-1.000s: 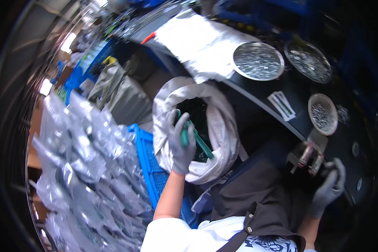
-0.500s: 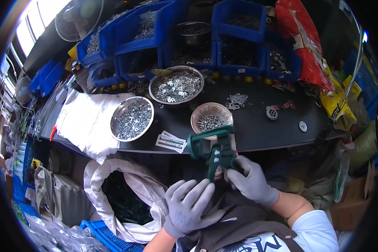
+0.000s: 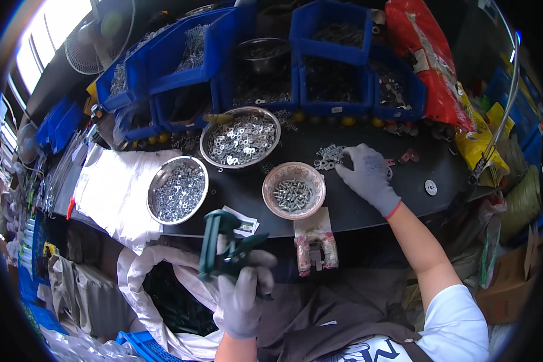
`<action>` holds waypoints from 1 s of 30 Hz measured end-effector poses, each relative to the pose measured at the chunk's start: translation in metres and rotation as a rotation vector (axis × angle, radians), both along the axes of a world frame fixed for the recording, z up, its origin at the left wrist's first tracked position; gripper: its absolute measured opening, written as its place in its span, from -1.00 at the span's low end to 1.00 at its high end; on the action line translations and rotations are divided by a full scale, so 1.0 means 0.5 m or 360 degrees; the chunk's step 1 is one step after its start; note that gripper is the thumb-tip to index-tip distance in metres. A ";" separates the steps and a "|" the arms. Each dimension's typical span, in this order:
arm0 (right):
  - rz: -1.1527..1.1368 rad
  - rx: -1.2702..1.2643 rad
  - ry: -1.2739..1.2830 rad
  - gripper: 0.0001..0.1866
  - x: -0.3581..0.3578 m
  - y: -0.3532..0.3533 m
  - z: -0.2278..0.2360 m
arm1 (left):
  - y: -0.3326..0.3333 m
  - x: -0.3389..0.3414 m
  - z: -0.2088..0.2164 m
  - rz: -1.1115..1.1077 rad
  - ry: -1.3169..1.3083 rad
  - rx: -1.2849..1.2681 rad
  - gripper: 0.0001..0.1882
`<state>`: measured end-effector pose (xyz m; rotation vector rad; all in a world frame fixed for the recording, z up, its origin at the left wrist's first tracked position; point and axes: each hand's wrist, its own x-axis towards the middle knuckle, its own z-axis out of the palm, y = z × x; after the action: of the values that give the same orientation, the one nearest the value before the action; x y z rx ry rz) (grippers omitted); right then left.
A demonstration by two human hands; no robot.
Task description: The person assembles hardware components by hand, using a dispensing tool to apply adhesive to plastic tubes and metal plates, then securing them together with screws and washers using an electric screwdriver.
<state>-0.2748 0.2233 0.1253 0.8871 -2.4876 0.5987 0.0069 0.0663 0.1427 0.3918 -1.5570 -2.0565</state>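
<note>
My left hand [image 3: 242,304], in a grey glove, is closed around a dark green frame-like part [image 3: 210,244] and holds it up at the near side of the table. The fingers hide some of the part. Over the table my right hand [image 3: 368,176], gloved too, reaches to a small pile of metal pieces [image 3: 328,157]. Its thumb and forefinger are curved and apart at the pile's right edge. A patterned bowl of screws [image 3: 294,216] sits left of that hand. Below the bowl, a tape-wrapped two-pronged fixture [image 3: 315,247] juts from the table edge.
Metal bowls of washers [image 3: 240,163] and small hardware [image 3: 178,214] stand left. Blue bins [image 3: 335,108] line the back. A white sack [image 3: 133,265] with dark green parts inside stands open at lower left. A pale disc [image 3: 430,187] lies at right.
The green part has moved left in my left hand, away from the fixture. My right hand has let go of it and moved up over the table to the pile of metal pieces.
</note>
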 end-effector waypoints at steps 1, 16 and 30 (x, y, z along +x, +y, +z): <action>-0.0095 0.0260 -0.0063 -0.68 -0.010 -0.005 -0.007 | 0.011 -0.019 -0.007 -0.0093 0.0348 0.0072 -0.34; 0.0909 -0.1162 -0.2579 -0.73 0.171 0.043 0.109 | 0.061 -0.157 0.055 -0.0159 0.0412 -0.0350 -0.44; 0.0975 -0.0864 -0.2272 -0.69 0.159 0.065 0.076 | 0.046 -0.187 0.036 -0.0173 0.0339 -0.1414 -0.45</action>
<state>-0.1951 0.2559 0.1631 1.1884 -2.6438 2.7231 -0.0866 0.0894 0.1609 -0.2403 -2.1651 -1.2189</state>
